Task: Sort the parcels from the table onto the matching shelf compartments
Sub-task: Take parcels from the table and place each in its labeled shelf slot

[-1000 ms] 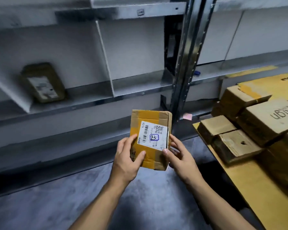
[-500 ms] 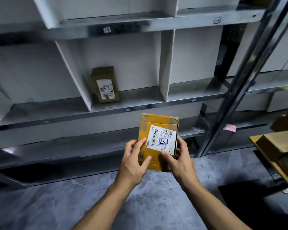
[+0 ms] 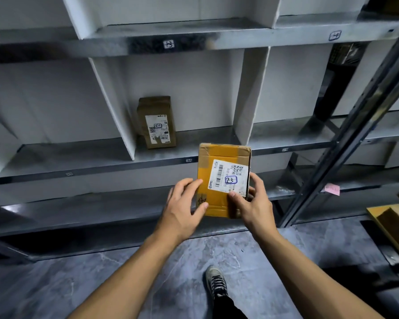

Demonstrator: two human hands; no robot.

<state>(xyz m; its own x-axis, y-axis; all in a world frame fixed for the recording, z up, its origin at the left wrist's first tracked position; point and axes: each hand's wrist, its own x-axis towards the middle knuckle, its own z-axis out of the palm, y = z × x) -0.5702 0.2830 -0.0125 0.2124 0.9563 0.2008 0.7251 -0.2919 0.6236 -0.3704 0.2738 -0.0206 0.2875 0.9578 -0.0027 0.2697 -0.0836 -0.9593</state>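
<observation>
Misreading the small shelf tag (image 3: 189,160) is judged the main risk: the parcel (image 3: 217,157), marked 2-3, could be slid into a neighbouring compartment. A slip is possible, since only its lower half is gripped. It is held upright before the middle shelf (image 3: 78,157), with the left hand (image 3: 182,206) curled round its left edge and the right hand (image 3: 255,204) clamped on its right, thumb on the label.

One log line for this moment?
stage: carrying | yellow-taped parcel held by left hand and right hand | before shelf | brown parcel on shelf
</observation>
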